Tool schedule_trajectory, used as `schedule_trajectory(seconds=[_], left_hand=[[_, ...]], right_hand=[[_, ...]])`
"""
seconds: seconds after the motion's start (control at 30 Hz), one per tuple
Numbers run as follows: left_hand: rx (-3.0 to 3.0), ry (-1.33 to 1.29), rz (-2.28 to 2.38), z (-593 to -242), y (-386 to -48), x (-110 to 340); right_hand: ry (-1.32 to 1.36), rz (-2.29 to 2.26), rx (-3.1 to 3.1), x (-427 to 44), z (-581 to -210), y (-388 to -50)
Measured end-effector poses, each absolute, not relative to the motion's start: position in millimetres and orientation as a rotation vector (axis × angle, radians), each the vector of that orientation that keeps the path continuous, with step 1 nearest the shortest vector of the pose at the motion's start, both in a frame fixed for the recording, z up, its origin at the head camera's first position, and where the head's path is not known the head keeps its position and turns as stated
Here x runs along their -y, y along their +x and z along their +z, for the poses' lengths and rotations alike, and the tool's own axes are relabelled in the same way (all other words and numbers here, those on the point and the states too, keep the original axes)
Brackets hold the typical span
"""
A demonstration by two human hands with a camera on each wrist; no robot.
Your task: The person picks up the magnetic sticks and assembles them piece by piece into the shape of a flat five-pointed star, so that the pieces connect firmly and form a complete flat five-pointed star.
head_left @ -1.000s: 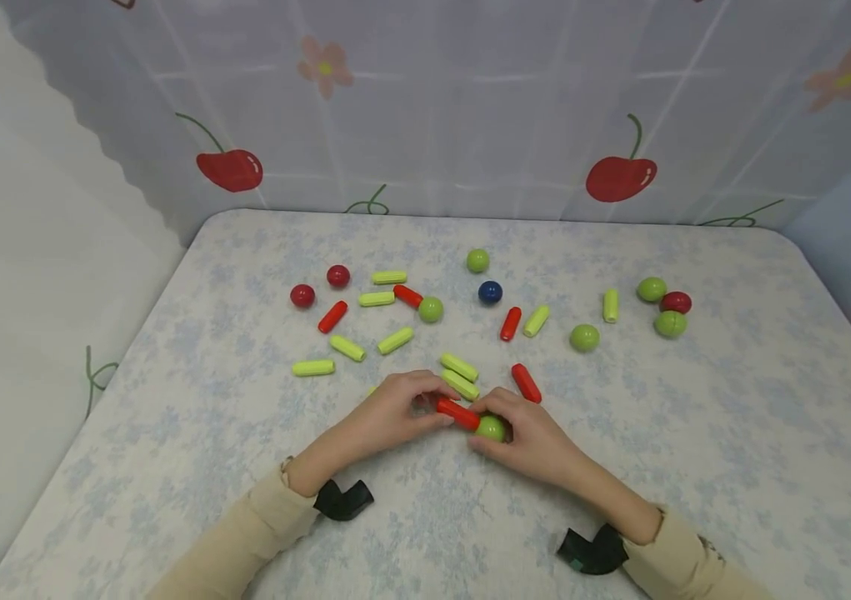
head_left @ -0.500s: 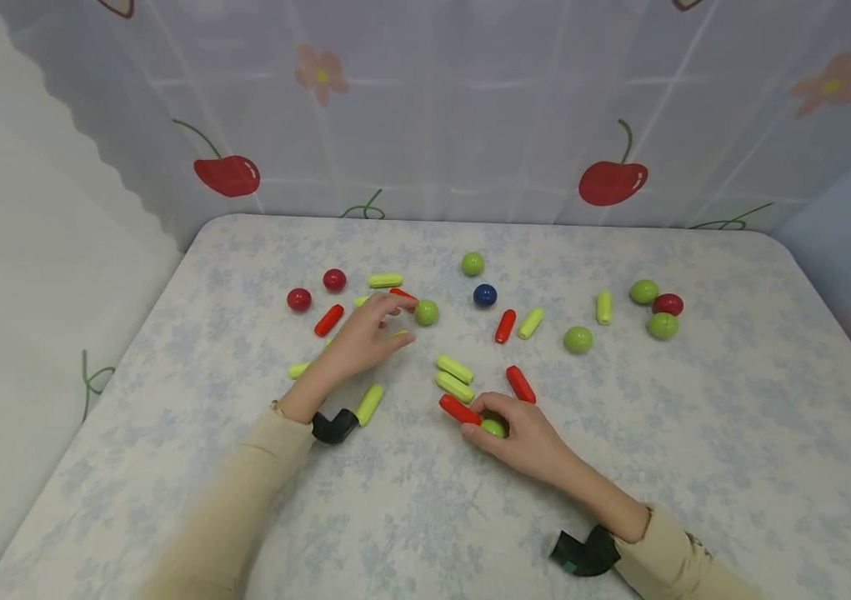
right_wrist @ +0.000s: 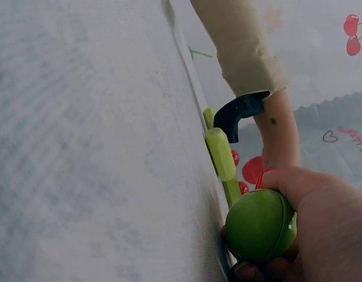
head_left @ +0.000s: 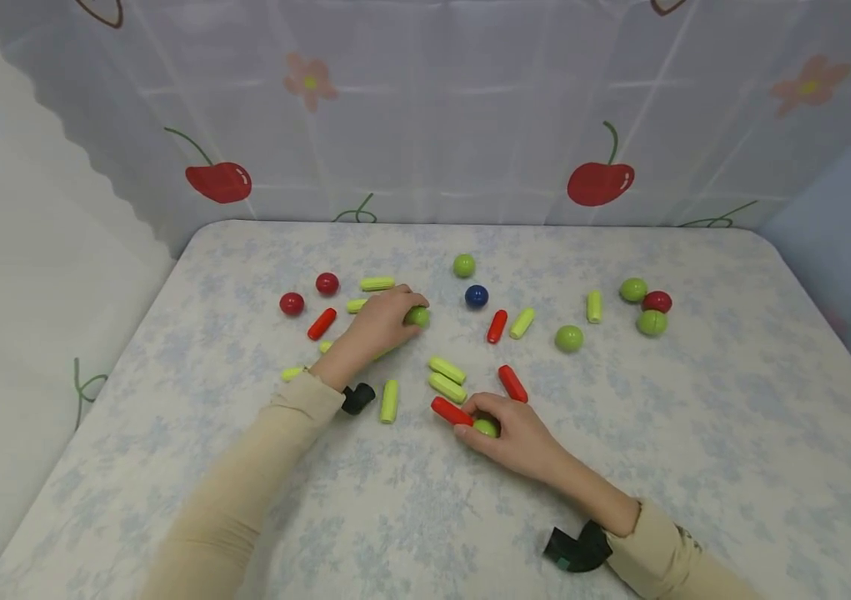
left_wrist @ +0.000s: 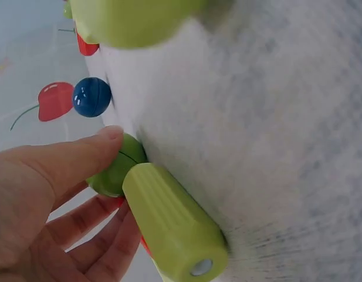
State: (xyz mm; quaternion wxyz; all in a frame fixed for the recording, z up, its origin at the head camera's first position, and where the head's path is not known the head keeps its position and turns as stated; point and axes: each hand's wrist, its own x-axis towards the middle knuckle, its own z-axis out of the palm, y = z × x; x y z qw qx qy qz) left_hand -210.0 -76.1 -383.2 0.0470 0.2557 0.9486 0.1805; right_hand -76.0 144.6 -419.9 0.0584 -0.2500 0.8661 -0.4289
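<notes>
My left hand has its thumb and fingers around a green ball at the middle left of the table. The left wrist view shows that green ball between thumb and fingers, beside a yellow-green stick. My right hand holds another green ball near the front; a red stick lies against this ball at its left end. In the right wrist view the green ball sits in the fingers of the right hand, and the red stick is mostly hidden.
Two yellow-green sticks lie just behind the red stick, another to the left. A red stick is behind my right hand. A blue ball and a green ball stand farther back; two red balls are at left.
My left hand has let go of the red stick, moved back and left, and closed around another green ball. A yellow-green stick near the left wrist has turned. The right hand keeps its hold.
</notes>
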Motion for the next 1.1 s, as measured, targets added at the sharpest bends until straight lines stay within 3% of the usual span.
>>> schedule_trajectory(seconds=[0.47,0.7,1.1], left_hand=[[-2.864,0.738,0.792,-385,-202,85],[-2.577,0.627,1.215,-376,-175,103],[-2.115,0.731,1.487,-386,-136,105]], right_hand=[[-0.737,-1.304,-2.624,-144,-419,-77],[-0.711,-1.316,-2.61,-145,-419,-76],[-0.642,-1.345,-2.579,-144,-417,-76]])
